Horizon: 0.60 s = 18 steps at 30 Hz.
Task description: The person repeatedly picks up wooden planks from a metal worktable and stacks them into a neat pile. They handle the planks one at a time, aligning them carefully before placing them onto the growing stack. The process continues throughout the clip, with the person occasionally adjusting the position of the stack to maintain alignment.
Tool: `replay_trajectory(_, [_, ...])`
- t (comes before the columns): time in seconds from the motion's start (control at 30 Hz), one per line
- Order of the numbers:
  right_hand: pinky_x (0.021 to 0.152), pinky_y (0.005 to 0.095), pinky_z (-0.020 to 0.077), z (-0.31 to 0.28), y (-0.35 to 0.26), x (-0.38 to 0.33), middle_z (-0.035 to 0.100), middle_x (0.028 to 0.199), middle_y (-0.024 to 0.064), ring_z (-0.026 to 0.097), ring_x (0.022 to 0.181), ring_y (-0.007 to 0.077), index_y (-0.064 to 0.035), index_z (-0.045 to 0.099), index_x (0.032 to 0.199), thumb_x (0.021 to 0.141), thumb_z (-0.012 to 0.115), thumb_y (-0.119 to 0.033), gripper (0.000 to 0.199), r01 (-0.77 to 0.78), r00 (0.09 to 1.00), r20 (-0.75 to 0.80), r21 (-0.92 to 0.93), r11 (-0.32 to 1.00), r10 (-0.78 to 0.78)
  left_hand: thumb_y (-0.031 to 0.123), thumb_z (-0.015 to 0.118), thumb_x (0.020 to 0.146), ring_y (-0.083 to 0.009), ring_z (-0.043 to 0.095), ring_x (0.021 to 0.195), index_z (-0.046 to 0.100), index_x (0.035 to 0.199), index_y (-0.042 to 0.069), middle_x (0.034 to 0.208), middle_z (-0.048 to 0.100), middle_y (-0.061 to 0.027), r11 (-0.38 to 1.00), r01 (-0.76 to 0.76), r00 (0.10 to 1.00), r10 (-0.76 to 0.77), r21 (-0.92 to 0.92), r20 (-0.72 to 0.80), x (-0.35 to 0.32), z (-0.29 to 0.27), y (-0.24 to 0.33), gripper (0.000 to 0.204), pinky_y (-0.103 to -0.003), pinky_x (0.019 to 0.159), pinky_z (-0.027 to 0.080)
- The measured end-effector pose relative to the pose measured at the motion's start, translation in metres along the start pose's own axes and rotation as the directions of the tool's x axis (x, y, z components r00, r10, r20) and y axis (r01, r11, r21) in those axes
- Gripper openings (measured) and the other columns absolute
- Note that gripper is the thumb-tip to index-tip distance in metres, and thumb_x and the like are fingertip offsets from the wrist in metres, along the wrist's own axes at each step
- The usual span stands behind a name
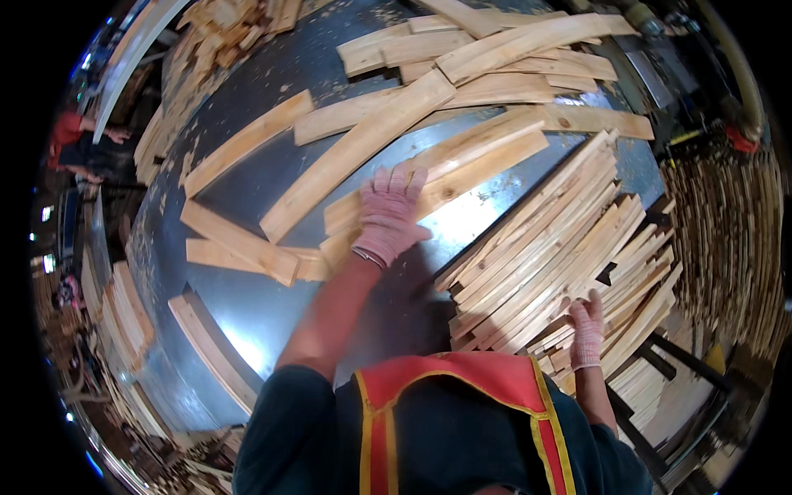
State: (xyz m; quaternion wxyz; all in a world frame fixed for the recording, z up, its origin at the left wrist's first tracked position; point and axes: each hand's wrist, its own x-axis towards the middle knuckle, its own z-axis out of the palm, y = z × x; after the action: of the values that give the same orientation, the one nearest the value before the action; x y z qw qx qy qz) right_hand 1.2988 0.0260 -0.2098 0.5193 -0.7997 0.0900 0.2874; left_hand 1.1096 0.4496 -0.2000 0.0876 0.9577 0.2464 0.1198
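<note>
1. Nearest me, the right hand [586, 330] rests at the stack of strips [536, 264] along the right edge of the surface [227, 305]. Its fingers are bent; I can't tell whether they pinch a strip.
2. That stack's ends are uneven and its near strips fan out, so I judge that a sideways pull there could make several slide.
3. Toward the middle of the surface, the left hand [388, 210] lies palm down, fingers slightly spread, across a pair of boards [487, 165] side by side.
4. Just beyond, a long board [355, 157] slants toward the far edge, where its end meets the pile of curved boards [536, 41]. If the pair were pushed away, I'd expect them to knock it and shift the pile.
5. Near the far left corner lies a heap of offcuts [219, 37]; wood chips dot the surface there, and could make a board skid.
</note>
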Motion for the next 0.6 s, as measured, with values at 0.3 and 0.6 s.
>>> replay_trajectory(0.3, [0.105, 0.0363, 0.0525, 0.109, -0.068, -0.03, 0.062, 0.133, 0.0132, 0.064, 0.12, 0.024, 0.001, 0.044, 0.155, 0.097, 0.07, -0.008, 0.064, 0.304, 0.818, 0.487, 0.088, 0.949, -0.307, 0.023, 0.073, 0.08, -0.0302, 0.071, 0.105, 0.052, 0.151, 0.008, 0.116, 0.073, -0.0167, 0.725, 0.483, 0.789, -0.116, -0.492, 0.604, -0.048, -0.017, -0.09, 0.075, -0.04, 0.094, 0.055])
replay_trajectory(0.6, [0.104, 0.0476, 0.0544, 0.372, 0.007, -0.2, 0.065, 0.122, 0.0102, 0.063, 0.118, 0.0298, -0.0104, 0.052, 0.141, 0.093, 0.076, -0.019, 0.054, -0.481, 0.511, 0.856, 0.206, 0.852, 0.082, 0.037, 0.081, 0.078, -0.0319, 0.067, 0.122, 0.032, 0.164, 0.008, 0.133, 0.067, -0.0226, 0.063, 0.644, 0.718, -0.394, -0.763, 0.573, -0.293, -0.086, -0.049, 0.104, -0.039, 0.105, 0.051])
